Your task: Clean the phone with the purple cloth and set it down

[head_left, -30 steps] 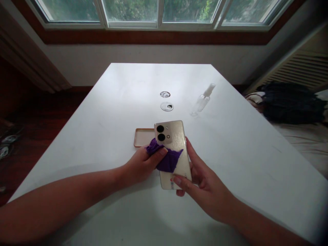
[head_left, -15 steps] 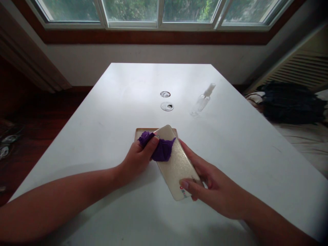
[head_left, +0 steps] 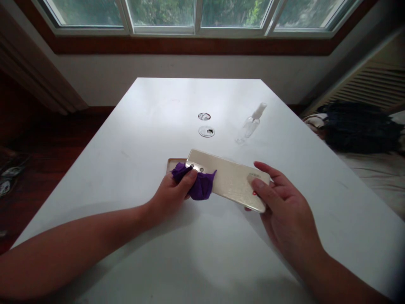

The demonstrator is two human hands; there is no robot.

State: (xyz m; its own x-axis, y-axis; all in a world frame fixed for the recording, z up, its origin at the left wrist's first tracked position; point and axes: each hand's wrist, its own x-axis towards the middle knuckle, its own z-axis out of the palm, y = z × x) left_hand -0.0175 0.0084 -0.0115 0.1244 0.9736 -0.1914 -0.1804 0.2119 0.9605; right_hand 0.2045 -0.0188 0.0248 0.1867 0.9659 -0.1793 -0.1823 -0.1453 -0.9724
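1. The phone [head_left: 232, 179] is bearing a small grey marking [head_left: 254, 175] near one end; it is appearing too small to read.
2. A red mark [head_left: 255, 193] is showing nearby, likewise illegible.

the gap between the left hand [head_left: 171, 192] and the right hand [head_left: 288, 207] is bridged by the phone [head_left: 234, 176] and the purple cloth [head_left: 202, 186]. beyond, the right side is obstructed by the spray bottle [head_left: 249, 127], while passage is left across the far left of the white table [head_left: 142, 118].
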